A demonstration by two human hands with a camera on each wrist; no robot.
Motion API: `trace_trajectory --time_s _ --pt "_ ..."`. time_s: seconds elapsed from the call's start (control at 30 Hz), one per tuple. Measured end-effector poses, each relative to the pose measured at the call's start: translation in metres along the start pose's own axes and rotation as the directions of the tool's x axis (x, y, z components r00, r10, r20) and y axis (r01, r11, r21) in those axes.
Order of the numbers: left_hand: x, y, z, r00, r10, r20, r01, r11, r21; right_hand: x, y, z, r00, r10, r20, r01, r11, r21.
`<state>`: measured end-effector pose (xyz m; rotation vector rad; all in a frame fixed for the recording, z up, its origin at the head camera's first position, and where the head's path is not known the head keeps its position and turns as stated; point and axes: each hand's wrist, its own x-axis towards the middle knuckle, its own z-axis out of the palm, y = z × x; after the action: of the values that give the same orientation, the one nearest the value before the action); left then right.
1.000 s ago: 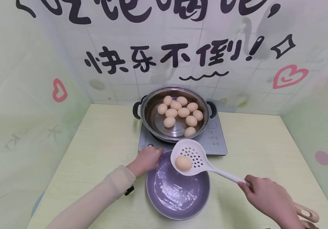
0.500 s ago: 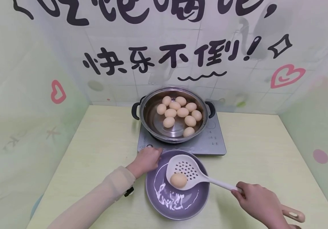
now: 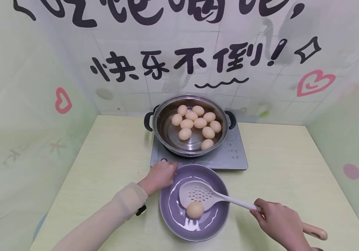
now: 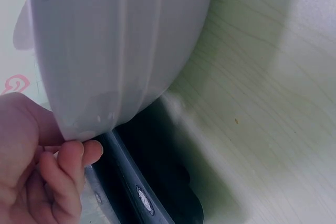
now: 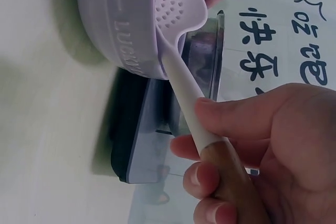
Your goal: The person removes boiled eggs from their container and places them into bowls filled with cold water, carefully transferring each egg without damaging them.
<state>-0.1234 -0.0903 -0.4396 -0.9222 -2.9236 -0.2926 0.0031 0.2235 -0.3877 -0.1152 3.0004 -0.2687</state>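
My right hand (image 3: 278, 221) grips a white slotted spoon (image 3: 239, 202) with a wooden handle end (image 5: 228, 174), fingers and thumb curled round it. The spoon's perforated head (image 3: 195, 193) is tilted down inside a purple bowl (image 3: 170, 218). At the head's lower edge sits a brown egg (image 3: 195, 210); whether it also touches the bowl floor is hard to tell. With thumb and fingers, my left hand (image 3: 160, 176) pinches the bowl's rim at its far left, as the left wrist view shows (image 4: 58, 177).
Behind the bowl, a steel pot (image 3: 189, 151) with black handles (image 3: 148, 121) stands on a grey induction cooker (image 3: 234, 157). Several brown eggs (image 3: 200, 123) lie in the pot. Printed wall sheets (image 3: 116, 94) enclose the pale wooden table (image 3: 110, 146) at the back and sides.
The slotted spoon has come down and toward me from the bowl's far rim into the bowl, tilting. The egg has shifted to the spoon's near edge. My left hand stays on the rim.
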Motion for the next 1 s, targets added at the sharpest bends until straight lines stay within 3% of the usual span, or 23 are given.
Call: trace_trajectory --time_s 0.23,0.33,0.4,0.5,0.6,0.9,1.0 --pt "0.0 0.0 0.0 1.0 -0.022 0.018 0.022 1.0 -0.014 0.001 0.0 0.004 0.99 -0.045 -0.132 0.048 0.999 0.016" --pt "0.0 0.0 -0.001 0.999 -0.024 0.029 0.025 0.999 -0.02 0.001 0.001 0.005 0.971 -0.084 -0.224 0.087 0.996 0.001" --pt "0.0 0.001 -0.001 0.999 -0.025 0.032 0.025 0.999 -0.023 0.002 0.002 0.006 0.943 -0.128 -0.306 0.126 0.992 -0.026" --pt "0.001 0.001 -0.001 0.999 -0.024 0.029 0.025 0.999 -0.021 0.002 0.005 0.008 0.881 -0.207 -0.425 0.192 0.978 -0.079" --pt "0.001 0.001 -0.001 0.999 -0.027 0.028 0.028 0.999 -0.019 0.004 0.008 0.008 0.831 -0.259 -0.492 0.242 0.965 -0.099" --pt "0.001 0.001 0.0 1.0 -0.023 0.021 0.023 1.0 -0.015 0.009 0.011 0.0 0.741 -0.301 -0.6 0.278 0.951 -0.134" --pt "0.001 0.001 -0.001 1.0 -0.022 0.022 0.023 1.0 -0.015 0.01 0.012 -0.004 0.729 -0.306 -0.613 0.286 0.949 -0.133"
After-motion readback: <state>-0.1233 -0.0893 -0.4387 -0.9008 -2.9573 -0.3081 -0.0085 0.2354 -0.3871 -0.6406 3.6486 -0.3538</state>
